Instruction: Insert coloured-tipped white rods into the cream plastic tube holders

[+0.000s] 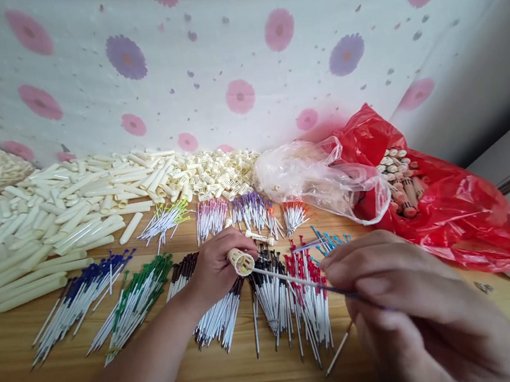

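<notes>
Wooden table point(13, 358), flower-print curtain point(198, 60) behind. Landmark: red bag point(467, 212). Left of it, the left hand point(217, 262), forearm angled up from lower left, fingers curled, grips a cream slotted tube point(240, 262). Nearer than the bag, the right hand point(392, 285) pinches a thin rod point(291, 279), tip at tube's mouth; insertion unclear.

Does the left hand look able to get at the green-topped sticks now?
Probably not: the left hand is holding a cream barrel, though the green-topped sticks lie mostly uncovered.
</notes>
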Available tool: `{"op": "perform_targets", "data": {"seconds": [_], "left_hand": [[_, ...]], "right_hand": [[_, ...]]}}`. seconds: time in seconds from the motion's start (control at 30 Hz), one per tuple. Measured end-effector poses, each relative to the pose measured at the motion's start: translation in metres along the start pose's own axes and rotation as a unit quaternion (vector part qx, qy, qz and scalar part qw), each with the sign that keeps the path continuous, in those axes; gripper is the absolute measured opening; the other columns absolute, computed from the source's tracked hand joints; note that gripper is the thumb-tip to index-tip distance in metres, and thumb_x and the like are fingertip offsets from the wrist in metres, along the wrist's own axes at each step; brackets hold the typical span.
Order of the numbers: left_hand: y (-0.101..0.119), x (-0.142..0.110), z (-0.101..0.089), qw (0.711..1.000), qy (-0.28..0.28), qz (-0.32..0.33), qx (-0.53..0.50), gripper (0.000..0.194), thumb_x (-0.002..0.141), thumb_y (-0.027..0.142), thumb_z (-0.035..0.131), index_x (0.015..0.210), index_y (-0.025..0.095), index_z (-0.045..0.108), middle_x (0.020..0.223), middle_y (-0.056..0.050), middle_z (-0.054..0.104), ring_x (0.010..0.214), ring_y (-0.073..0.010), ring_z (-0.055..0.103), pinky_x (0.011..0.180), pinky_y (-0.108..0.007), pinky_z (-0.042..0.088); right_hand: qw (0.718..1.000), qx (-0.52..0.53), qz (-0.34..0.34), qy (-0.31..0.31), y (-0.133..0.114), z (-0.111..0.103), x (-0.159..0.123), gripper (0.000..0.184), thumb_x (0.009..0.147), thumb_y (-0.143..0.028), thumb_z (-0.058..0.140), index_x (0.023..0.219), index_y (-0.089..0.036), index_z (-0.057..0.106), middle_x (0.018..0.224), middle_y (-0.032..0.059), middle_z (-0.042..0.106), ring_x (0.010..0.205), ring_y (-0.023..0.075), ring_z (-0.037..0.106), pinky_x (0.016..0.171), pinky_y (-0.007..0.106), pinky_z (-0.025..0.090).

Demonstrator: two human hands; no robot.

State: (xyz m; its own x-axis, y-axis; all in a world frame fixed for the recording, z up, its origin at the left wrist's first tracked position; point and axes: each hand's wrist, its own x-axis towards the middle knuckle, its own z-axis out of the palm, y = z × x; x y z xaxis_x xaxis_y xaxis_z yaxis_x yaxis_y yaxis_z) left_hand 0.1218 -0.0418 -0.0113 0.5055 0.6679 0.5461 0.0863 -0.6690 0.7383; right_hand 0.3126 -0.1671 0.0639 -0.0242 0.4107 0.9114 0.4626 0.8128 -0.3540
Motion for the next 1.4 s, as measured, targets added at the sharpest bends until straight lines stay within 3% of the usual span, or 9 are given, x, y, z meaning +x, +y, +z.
{"op": "perform_targets", "data": {"seconds": [0.13, 0.33, 0.57, 0.7, 0.87, 0.97, 1.13, 1.23, 1.4], "left_hand": [[0.002, 0.001, 0.002, 0.999, -0.03, -0.012, -0.02, 0.018, 0.084, 0.031, 0.061, 0.072, 0.018, 0.064, 0.069, -0.002, 0.061, 0.065, -0.0144, 0.056, 0.063, -0.027, 0.044], [0.007, 0.001, 0.002, 0.995, -0.087, -0.056, -0.013, 0.026, 0.084, 0.036, 0.057, 0.065, 0.019, 0.06, 0.065, 0.0, 0.057, 0.064, -0.0142, 0.052, 0.063, -0.027, 0.041], [0.012, 0.001, -0.001, 0.985, -0.138, -0.085, -0.064, 0.026, 0.081, 0.035, 0.059, 0.062, 0.019, 0.056, 0.058, 0.002, 0.051, 0.057, -0.0126, 0.045, 0.054, -0.025, 0.037], [0.012, 0.001, -0.002, 0.981, -0.166, -0.069, -0.072, 0.026, 0.082, 0.033, 0.057, 0.06, 0.018, 0.054, 0.057, 0.003, 0.048, 0.054, -0.0116, 0.042, 0.052, -0.025, 0.035], [0.009, 0.0, -0.002, 0.984, -0.165, -0.05, -0.049, 0.026, 0.084, 0.032, 0.056, 0.062, 0.018, 0.053, 0.058, 0.003, 0.05, 0.056, -0.0116, 0.044, 0.054, -0.024, 0.037], [0.007, -0.001, -0.004, 0.98, -0.185, -0.066, -0.036, 0.021, 0.083, 0.037, 0.059, 0.077, 0.017, 0.06, 0.068, 0.0, 0.056, 0.065, -0.0144, 0.051, 0.06, -0.025, 0.041], [0.01, -0.004, -0.013, 0.98, -0.183, -0.062, -0.047, 0.036, 0.087, 0.049, 0.048, 0.104, 0.018, 0.056, 0.085, -0.004, 0.057, 0.075, -0.0176, 0.052, 0.067, -0.028, 0.043], [0.013, -0.004, -0.014, 0.983, -0.172, -0.064, -0.027, 0.029, 0.092, 0.043, 0.042, 0.099, 0.018, 0.055, 0.082, -0.003, 0.056, 0.072, -0.0165, 0.052, 0.064, -0.026, 0.042], [0.014, -0.004, -0.011, 0.991, -0.124, -0.021, 0.049, 0.02, 0.092, 0.036, 0.046, 0.088, 0.018, 0.056, 0.075, -0.001, 0.055, 0.064, -0.0137, 0.049, 0.059, -0.026, 0.038]], "right_hand": [[0.994, 0.004, 0.016, -0.105, -0.001, 0.003, 0.004, 0.031, 0.084, -0.007, 0.057, 0.113, -0.02, 0.06, 0.089, 0.008, 0.072, 0.083, 0.0195, 0.069, 0.07, 0.034, 0.059], [0.994, 0.02, 0.001, -0.106, 0.006, 0.014, 0.005, 0.019, 0.086, -0.007, 0.055, 0.103, -0.015, 0.062, 0.088, 0.01, 0.071, 0.086, 0.0161, 0.068, 0.075, 0.029, 0.058], [0.991, 0.043, 0.01, -0.123, 0.008, 0.016, 0.005, 0.02, 0.087, -0.007, 0.054, 0.104, -0.015, 0.061, 0.088, 0.0094, 0.071, 0.087, 0.0159, 0.068, 0.076, 0.029, 0.058], [0.99, 0.044, -0.004, -0.135, 0.01, 0.016, 0.005, 0.021, 0.085, -0.007, 0.054, 0.103, -0.014, 0.062, 0.09, 0.011, 0.071, 0.084, 0.0171, 0.068, 0.075, 0.03, 0.058], [0.99, 0.022, -0.001, -0.14, 0.019, 0.03, -0.002, 0.022, 0.085, -0.006, 0.055, 0.103, -0.014, 0.063, 0.088, 0.0097, 0.071, 0.083, 0.0175, 0.067, 0.071, 0.031, 0.057], [0.99, -0.023, 0.03, -0.133, 0.029, 0.037, -0.007, 0.02, 0.084, -0.006, 0.057, 0.1, -0.016, 0.064, 0.086, 0.0078, 0.068, 0.078, 0.0156, 0.064, 0.066, 0.03, 0.054], [0.985, -0.075, 0.05, -0.147, 0.04, 0.032, -0.012, 0.024, 0.083, -0.007, 0.058, 0.103, -0.019, 0.065, 0.089, 0.0055, 0.06, 0.079, 0.0148, 0.057, 0.064, 0.03, 0.049], [0.985, -0.078, 0.036, -0.146, 0.042, 0.028, -0.01, 0.02, 0.083, -0.009, 0.06, 0.099, -0.02, 0.065, 0.085, 0.0037, 0.058, 0.076, 0.0138, 0.056, 0.063, 0.029, 0.048], [0.982, -0.085, 0.047, -0.164, 0.046, 0.025, -0.005, 0.009, 0.083, -0.011, 0.063, 0.089, -0.018, 0.063, 0.083, 0.0033, 0.056, 0.075, 0.0138, 0.055, 0.063, 0.029, 0.047]]}}
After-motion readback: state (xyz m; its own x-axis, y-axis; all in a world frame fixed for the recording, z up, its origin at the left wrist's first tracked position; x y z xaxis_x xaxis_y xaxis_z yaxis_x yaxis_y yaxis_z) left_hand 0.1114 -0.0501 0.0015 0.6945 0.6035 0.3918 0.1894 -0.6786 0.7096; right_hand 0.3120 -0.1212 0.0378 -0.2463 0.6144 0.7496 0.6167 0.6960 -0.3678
